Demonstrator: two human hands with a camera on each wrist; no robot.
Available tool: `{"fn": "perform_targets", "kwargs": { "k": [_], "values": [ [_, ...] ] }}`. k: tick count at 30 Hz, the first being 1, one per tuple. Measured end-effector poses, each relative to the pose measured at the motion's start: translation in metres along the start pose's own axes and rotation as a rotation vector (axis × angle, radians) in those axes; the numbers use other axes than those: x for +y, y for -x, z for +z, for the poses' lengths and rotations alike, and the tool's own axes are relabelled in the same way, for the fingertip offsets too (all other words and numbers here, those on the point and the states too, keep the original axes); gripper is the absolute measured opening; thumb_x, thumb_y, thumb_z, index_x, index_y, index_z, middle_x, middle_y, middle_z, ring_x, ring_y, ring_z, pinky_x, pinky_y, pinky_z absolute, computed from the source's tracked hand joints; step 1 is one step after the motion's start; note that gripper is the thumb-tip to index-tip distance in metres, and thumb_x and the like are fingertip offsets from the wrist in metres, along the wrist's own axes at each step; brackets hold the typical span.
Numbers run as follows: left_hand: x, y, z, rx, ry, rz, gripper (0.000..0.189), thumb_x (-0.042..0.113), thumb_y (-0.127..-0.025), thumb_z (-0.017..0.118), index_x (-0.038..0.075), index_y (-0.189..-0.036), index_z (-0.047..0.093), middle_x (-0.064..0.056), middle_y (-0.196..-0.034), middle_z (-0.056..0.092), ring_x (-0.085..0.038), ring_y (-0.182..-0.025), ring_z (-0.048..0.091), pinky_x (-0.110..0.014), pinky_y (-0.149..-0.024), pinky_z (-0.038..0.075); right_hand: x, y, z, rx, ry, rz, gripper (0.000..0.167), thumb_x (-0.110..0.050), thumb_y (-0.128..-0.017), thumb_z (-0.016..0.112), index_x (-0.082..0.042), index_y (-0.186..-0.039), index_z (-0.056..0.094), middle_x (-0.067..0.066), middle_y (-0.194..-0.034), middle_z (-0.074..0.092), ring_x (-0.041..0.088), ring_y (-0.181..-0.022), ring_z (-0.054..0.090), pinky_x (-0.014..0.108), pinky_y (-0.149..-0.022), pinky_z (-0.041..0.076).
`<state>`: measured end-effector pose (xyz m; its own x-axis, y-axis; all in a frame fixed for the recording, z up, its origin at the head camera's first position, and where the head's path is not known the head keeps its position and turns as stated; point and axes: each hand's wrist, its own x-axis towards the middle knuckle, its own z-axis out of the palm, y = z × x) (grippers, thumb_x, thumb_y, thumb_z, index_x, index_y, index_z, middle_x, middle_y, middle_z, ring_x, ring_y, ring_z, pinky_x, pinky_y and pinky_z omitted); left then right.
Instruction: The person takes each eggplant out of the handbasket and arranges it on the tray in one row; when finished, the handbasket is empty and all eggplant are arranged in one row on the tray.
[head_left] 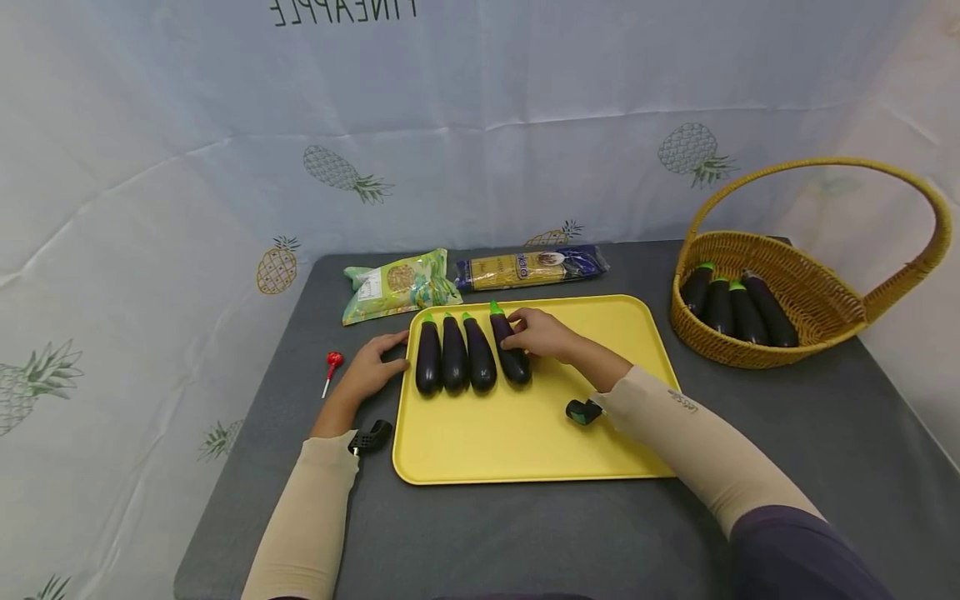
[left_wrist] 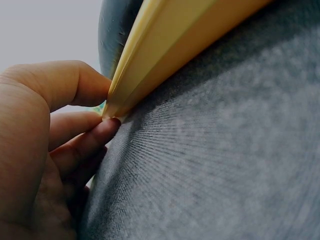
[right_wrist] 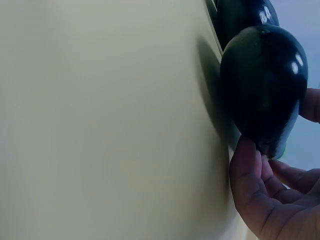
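Glossy dark-purple, elongated eggplant with green stem end, pinched in the right-hand grip from its right side, over the yellow rectangular tray; contact beneath unclear. Long axis roughly fore-and-aft, stem away from the body, just right of three matching dark-purple eggplants. Left-hand grip farther off, holding the tray's left rim.

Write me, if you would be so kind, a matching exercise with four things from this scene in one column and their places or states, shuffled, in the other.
Column one
1. Yellow tray
2. Wicker basket
3. Lollipop
4. Rightmost eggplant on the yellow tray

Column two
A. Held by the right grip
B. Lies to the left of the yellow tray, red-topped
C. Touched at its edge by the left grip
D. Stands to the right of the yellow tray

Right pairs: 1-C, 2-D, 3-B, 4-A.
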<state>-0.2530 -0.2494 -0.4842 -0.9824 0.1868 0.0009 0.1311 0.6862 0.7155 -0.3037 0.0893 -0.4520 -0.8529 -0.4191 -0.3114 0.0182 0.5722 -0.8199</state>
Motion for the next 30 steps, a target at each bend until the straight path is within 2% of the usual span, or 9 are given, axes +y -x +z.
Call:
{"fn": "perform_targets", "kwargs": {
  "k": [9, 15, 22, 26, 30],
  "values": [
    [0.001, 0.001, 0.0, 0.002, -0.007, 0.018, 0.062, 0.02, -0.086, 0.067, 0.009, -0.145, 0.049, -0.02, -0.142, 0.047, -0.037, -0.135, 0.036, -0.055, -0.109, 0.025, 0.002, 0.004, -0.002, -0.012, -0.056, -0.005, 0.061, -0.028, -0.092, 0.068, -0.002, -0.142, 0.044, 0.015, -0.117, 0.054, 0.026, -0.096, 0.059, 0.035, -0.073, 0.056],
    [0.002, 0.001, -0.001, 0.004, 0.001, 0.012, 0.062, 0.02, -0.086, 0.068, 0.009, -0.145, 0.049, -0.02, -0.143, 0.046, -0.037, -0.135, 0.035, -0.054, -0.11, 0.025, 0.008, 0.025, -0.023, 0.013, -0.061, -0.027, 0.058, -0.026, -0.094, 0.065, -0.003, -0.143, 0.043, 0.015, -0.117, 0.052, 0.028, -0.096, 0.061, 0.036, -0.074, 0.056],
    [0.004, 0.0, 0.002, -0.006, -0.006, 0.009, 0.062, 0.02, -0.087, 0.067, 0.009, -0.145, 0.049, -0.021, -0.143, 0.045, -0.038, -0.135, 0.035, -0.054, -0.11, 0.025, 0.019, 0.089, -0.081, 0.092, 0.024, -0.072, 0.05, -0.02, -0.097, 0.061, -0.002, -0.141, 0.045, 0.018, -0.119, 0.051, 0.038, -0.109, 0.057, 0.048, -0.082, 0.053],
    [0.003, 0.0, 0.001, -0.012, -0.01, -0.002, 0.062, 0.02, -0.087, 0.068, 0.009, -0.145, 0.049, -0.021, -0.144, 0.044, -0.038, -0.136, 0.034, -0.054, -0.11, 0.024, 0.029, 0.127, -0.119, 0.151, 0.089, -0.057, 0.052, -0.028, -0.098, 0.06, -0.002, -0.141, 0.045, 0.017, -0.117, 0.051, 0.036, -0.106, 0.057, 0.046, -0.082, 0.054],
    [0.002, 0.002, -0.001, -0.003, -0.019, -0.006, 0.062, 0.02, -0.087, 0.067, 0.009, -0.145, 0.049, -0.021, -0.144, 0.045, -0.039, -0.135, 0.034, -0.055, -0.109, 0.024, 0.04, 0.153, -0.16, 0.219, 0.112, -0.032, 0.054, -0.029, -0.099, 0.057, -0.002, -0.143, 0.04, 0.017, -0.118, 0.05, 0.035, -0.103, 0.056, 0.044, -0.081, 0.053]
  ]
}}
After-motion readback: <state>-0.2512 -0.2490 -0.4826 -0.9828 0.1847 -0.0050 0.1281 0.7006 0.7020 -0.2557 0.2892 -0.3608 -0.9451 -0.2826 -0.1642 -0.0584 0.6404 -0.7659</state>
